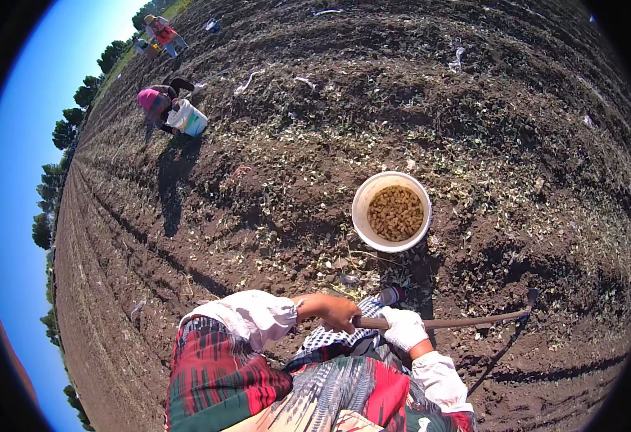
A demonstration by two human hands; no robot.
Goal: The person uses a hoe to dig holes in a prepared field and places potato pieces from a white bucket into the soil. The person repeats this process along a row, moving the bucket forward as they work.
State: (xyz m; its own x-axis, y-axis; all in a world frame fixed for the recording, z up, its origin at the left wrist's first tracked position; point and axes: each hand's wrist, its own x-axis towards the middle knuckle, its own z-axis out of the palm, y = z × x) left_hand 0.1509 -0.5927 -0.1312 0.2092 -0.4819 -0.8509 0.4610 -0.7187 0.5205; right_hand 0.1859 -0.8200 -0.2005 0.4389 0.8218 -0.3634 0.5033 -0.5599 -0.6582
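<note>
My bare left hand (340, 313) is closed round the butt end of a long wooden handle. Further along the same handle, my right hand (403, 329), in a white knit glove, also grips it. The tool is a hoe (472, 322), held across in front of my body; its dark metal head is at the right end, close to the soil, and whether it touches cannot be told. Beyond my hands stands a white plastic bucket (359, 227), partly filled with what look like unshelled peanuts (395, 213).
Dry leaves and clods cover the furrowed soil (293, 189). At upper left a person in a pink hat (149, 99) bends by a white bucket (194, 121). Farther off are other people (165, 34) and a blue bucket (213, 25). Plastic film scraps (457, 59) lie about.
</note>
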